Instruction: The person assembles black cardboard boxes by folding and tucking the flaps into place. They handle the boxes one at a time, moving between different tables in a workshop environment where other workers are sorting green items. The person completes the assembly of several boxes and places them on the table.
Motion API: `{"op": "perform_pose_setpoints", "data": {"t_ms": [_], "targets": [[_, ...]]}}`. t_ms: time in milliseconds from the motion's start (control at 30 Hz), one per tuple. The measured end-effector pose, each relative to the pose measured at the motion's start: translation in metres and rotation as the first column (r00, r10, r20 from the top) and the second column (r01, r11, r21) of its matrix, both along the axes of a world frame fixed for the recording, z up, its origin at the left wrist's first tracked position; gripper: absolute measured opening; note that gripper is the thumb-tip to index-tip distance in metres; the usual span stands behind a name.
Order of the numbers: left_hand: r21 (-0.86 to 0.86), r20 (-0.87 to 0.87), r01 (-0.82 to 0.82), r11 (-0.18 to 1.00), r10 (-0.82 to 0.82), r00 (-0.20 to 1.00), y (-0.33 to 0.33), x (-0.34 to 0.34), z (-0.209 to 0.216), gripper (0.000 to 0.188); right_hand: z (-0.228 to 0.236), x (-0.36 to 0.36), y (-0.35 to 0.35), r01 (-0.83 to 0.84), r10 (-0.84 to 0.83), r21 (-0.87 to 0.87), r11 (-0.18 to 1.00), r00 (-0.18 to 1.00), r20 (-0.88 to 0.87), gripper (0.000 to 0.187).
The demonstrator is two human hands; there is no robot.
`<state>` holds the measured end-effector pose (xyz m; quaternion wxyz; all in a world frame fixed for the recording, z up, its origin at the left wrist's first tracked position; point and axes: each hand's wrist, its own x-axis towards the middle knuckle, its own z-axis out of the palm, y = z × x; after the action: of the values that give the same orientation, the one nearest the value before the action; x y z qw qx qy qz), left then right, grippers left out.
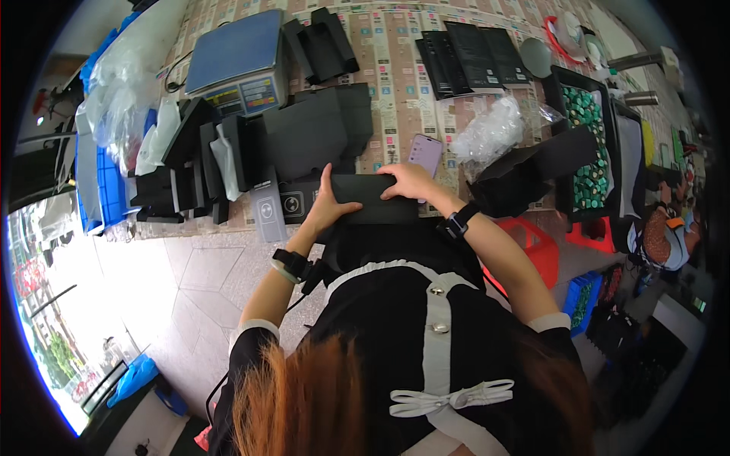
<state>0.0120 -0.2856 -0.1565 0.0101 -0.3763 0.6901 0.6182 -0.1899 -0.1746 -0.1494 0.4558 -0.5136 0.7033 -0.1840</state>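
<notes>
A flat black box [372,199] lies at the table's near edge, between my two hands. My left hand [327,207] grips its left end, thumb over the near face and index finger stretched up along the side. At the far right edge of the box, my right hand [407,183] has its fingers curled onto the top. A grey printed sleeve [268,211] and a dark printed piece [293,203] lie just left of my left hand. Beyond my hands are black folded cardboard pieces [308,137]. The phone [426,155] lies beyond my right hand.
A weighing scale [236,57] stands at the far left, near black box parts [209,156] and plastic bags [122,99]. Black pouches [471,57], clear wrap [490,133] and an open black box [525,171] lie right. A black crate [566,144] holds green round parts.
</notes>
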Motion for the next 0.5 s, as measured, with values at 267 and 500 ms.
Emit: {"op": "perform_pose_setpoints", "data": {"t_ms": [267, 500], "targets": [[-0.399, 0.364, 0.609, 0.685, -0.492, 0.791, -0.021, -0.039, 0.033, 0.066, -0.020, 0.003, 0.010, -0.031, 0.031, 0.001, 1.000, 0.999, -0.027, 0.055], [-0.472, 0.383, 0.633, 0.614, -0.504, 0.774, -0.023, -0.044, 0.021, 0.054, -0.003, 0.006, 0.006, -0.039, 0.038, -0.001, 0.999, 0.984, -0.173, 0.049]]}}
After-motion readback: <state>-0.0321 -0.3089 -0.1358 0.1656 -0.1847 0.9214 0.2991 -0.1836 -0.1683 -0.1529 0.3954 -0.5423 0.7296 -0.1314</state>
